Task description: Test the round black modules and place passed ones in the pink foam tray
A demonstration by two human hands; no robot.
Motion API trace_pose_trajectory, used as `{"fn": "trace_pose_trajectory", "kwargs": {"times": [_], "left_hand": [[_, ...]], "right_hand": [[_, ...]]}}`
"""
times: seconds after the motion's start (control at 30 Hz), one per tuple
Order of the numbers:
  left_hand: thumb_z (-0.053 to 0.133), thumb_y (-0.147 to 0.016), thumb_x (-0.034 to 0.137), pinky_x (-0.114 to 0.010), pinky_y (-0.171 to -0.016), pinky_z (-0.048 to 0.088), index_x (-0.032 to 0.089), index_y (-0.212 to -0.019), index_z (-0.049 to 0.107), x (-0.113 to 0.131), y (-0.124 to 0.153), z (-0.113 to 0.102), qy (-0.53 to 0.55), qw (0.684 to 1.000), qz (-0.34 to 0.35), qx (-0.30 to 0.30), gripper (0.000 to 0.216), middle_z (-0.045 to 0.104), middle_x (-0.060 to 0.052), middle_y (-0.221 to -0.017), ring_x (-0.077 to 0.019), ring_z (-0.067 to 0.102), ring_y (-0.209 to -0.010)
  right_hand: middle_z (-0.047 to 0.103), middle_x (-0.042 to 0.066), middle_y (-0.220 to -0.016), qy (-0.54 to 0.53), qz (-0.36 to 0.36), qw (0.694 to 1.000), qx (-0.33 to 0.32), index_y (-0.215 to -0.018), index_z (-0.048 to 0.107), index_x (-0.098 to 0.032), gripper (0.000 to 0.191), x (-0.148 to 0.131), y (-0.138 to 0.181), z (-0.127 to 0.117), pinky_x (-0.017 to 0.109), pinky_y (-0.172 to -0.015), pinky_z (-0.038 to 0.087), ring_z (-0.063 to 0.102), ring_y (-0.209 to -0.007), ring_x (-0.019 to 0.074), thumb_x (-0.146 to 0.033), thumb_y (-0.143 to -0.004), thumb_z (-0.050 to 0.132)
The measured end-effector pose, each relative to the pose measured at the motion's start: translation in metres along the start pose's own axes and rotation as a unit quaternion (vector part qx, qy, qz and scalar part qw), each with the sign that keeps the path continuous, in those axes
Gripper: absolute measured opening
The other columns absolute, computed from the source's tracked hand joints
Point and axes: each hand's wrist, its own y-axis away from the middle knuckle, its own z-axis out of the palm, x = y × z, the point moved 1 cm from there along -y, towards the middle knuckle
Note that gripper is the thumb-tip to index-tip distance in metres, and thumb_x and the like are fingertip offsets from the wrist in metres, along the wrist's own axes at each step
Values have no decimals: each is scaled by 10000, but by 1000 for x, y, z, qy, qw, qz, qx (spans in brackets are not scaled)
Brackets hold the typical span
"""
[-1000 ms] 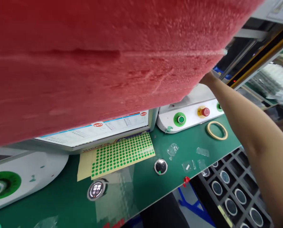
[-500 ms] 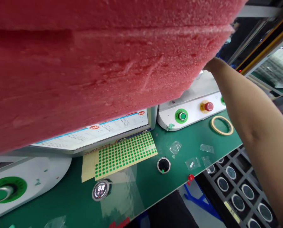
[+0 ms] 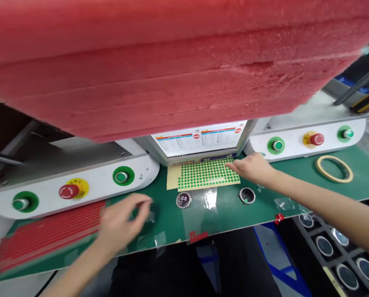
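My right hand (image 3: 255, 168) is at the right edge of a sheet of round green stickers (image 3: 207, 173). Its fingers are bent together with the tips over the sheet, and whatever they may pinch is too small to make out. My left hand (image 3: 122, 218) hovers above the green bench on the left, thumb and forefinger curved apart with nothing visible between them. Between the hands lies a round watch (image 3: 183, 200) with a lit face reading 03 28. A second round watch face (image 3: 247, 195), dark with a green dot, rests below my right hand.
A big red foam block (image 3: 184, 74) fills the upper view, partly covering a monitor (image 3: 199, 142). Machine panels with buttons (image 3: 277, 145) flank it. Red strips (image 3: 54, 233) lie left, a tape roll (image 3: 334, 169) right. A compartmented tray (image 3: 332, 264) of round watch parts sits lower right.
My right hand has come down from behind the foam block at the upper right to the sticker sheet. My left hand has entered the view, which has swung left.
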Motion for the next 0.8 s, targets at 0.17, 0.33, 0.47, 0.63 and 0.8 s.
{"fn": "trace_pose_trajectory", "kwargs": {"times": [0.17, 0.33, 0.47, 0.63, 0.8], "left_hand": [[436, -929, 101, -329, -898, 545, 194, -1083, 610, 34, -5, 51, 23, 990, 100, -95, 250, 687, -80, -1132, -199, 645, -1047], [456, -936, 172, -431, -969, 525, 192, -1155, 593, 24, -4, 67, -1, 987, 83, -140, 259, 632, -117, -1270, -266, 593, -1169], [482, -936, 222, -470, -958, 529, 212, -1151, 607, 17, -4, 70, 50, 984, 23, -170, 248, 643, -111, -1245, -287, 586, -1175], [576, -900, 348, -493, -1021, 493, 228, -1213, 587, 46, 2, 51, 329, 913, -205, -123, 336, 646, -100, -1231, -273, 604, -1157], [692, -825, 386, -355, -903, 577, 145, -1040, 684, 112, 30, 33, 670, 613, -411, -78, 323, 722, -118, -1050, -231, 701, -951]], "right_hand": [[673, 71, -604, 6, 7, 998, -70, -705, 699, -157, 431, -47, -49, 32, 285, -560, 420, 675, -639, 200, -378, -994, 470], [710, 30, -807, -8, 63, 993, -102, -928, 674, -132, 369, -58, -54, 40, 347, -756, 544, 684, -751, 157, -454, -983, 502], [715, 48, -792, -38, 85, 991, -98, -865, 679, -130, 370, -66, -52, 32, 343, -751, 543, 692, -755, 169, -412, -998, 481], [696, 78, -617, -117, 33, 991, -55, -628, 666, -156, 491, -89, 2, -13, 288, -636, 486, 705, -670, 221, -371, -1004, 435], [751, 29, -828, -266, -5, 963, 44, -913, 683, -188, 232, -131, 98, -43, 227, -695, 537, 712, -752, 149, -274, -975, 476]]}}
